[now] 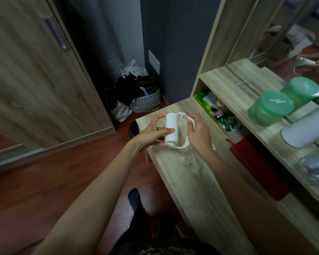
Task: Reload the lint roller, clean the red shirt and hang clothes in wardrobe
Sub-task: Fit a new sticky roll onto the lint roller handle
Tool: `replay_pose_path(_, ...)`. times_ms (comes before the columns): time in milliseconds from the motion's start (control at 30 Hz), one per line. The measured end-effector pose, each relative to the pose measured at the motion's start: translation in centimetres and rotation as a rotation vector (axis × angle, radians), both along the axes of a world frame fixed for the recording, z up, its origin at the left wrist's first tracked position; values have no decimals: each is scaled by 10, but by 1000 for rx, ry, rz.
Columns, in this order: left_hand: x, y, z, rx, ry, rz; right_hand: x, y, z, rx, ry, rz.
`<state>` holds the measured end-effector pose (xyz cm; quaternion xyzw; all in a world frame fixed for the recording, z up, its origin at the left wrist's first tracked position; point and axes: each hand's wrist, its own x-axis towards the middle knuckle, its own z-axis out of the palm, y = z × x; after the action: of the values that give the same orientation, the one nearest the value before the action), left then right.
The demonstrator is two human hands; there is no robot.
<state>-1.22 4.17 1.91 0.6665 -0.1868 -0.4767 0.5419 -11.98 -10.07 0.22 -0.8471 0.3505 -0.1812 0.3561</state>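
Standing on reddish floor [63,172]: wood-grain desk [188,173], wardrobe [35,80].

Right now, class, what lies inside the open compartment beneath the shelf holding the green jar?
Green packets at the far end and a flat red item nearer. The shelf above covers whatever lies deeper in.

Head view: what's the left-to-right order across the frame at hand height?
Wooden wardrobe door → left hand → white cylindrical lint roller → right hand → green translucent lidded plastic tub.

L grip [150,131], R grip [197,133] hold roller [171,126].
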Motion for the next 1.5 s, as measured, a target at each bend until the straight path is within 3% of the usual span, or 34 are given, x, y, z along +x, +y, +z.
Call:
replay_pose_path(1100,-6,-1,-12,44,-79,-74,-2,10,-5,-92,123,-43)
replay_pose_path(1500,2,-4,-8,54,-125,-138,4,5,-13,49,164,-115)
